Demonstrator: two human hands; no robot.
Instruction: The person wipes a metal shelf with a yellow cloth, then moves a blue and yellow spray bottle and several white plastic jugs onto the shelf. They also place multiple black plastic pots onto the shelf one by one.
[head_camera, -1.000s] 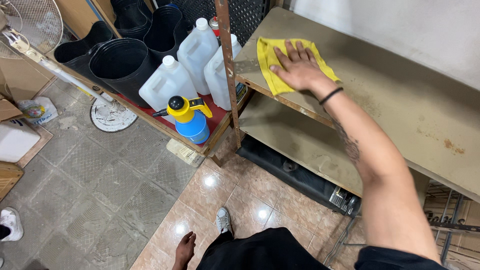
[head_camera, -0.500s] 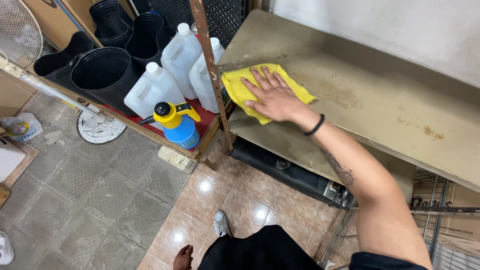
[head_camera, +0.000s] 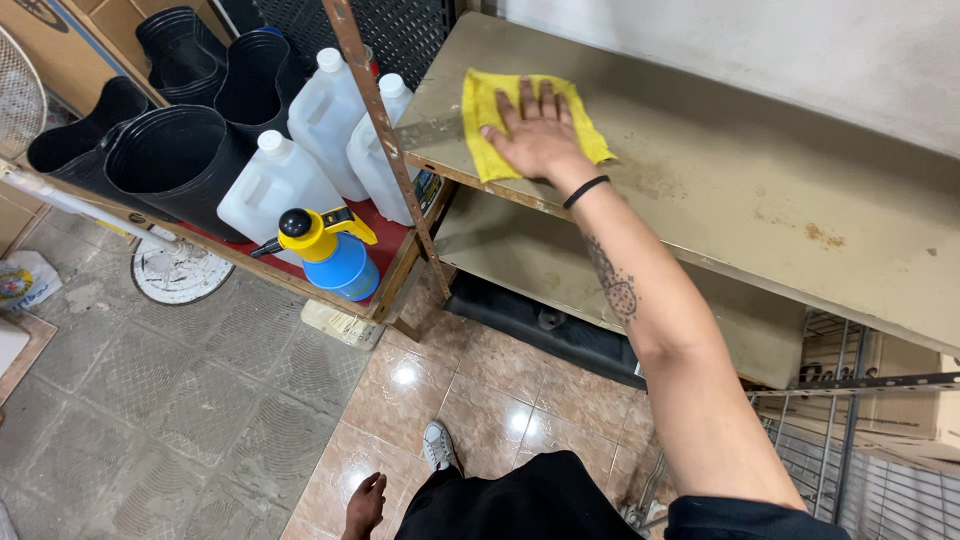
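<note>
near you, low in the view, your left hand hangs down by your dark trousers, over the shiny tan floor tiles. its fingers look loosely curled and it holds nothing. a white shoe shows just right of it.

a bit farther, on the left, a blue spray bottle with a yellow top stands at the near edge of a low red shelf. behind it stand three white plastic jugs with white caps, close together. left of the jugs and farther back are black tubs, open at the top. a rusty metal post stands between that low shelf and the tan one.

farther still, on the right, your right arm reaches out over the tan metal shelf. your right hand lies flat and open, fingers spread, pressing down on a yellow cloth. the cloth lies spread on the left end of the shelf, near its front edge. a black band is around your wrist. the shelf has brown rust spots on the right.
</note>
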